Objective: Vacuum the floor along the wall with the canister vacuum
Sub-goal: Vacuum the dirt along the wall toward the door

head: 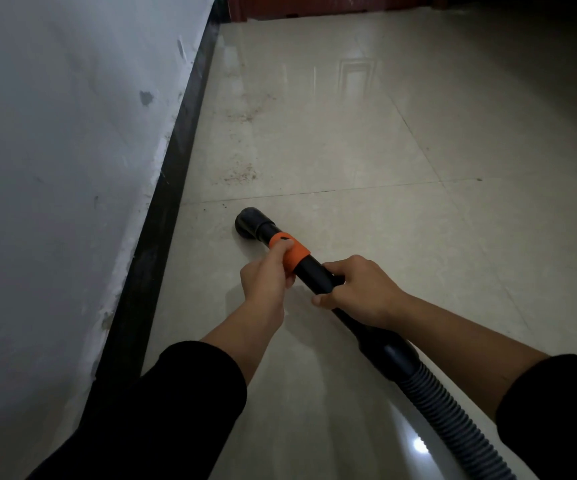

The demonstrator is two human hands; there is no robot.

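A black vacuum wand (315, 271) with an orange collar (295, 256) points forward and left, its round black nozzle (250, 221) down on the pale tiled floor (366, 150). My left hand (268, 275) grips the wand at the orange collar. My right hand (360, 289) holds the black tube just behind it. A ribbed grey hose (453, 420) runs from the wand back to the lower right. The canister itself is out of view. Brown dirt specks (242, 171) lie on the tiles ahead of the nozzle, near the wall.
A white scuffed wall (55, 150) with a black baseboard (176, 157) runs along the left. Dark red wooden furniture (315, 5) stands at the far end. A second dirt patch (249, 109) lies farther ahead. Both arms wear black sleeves.
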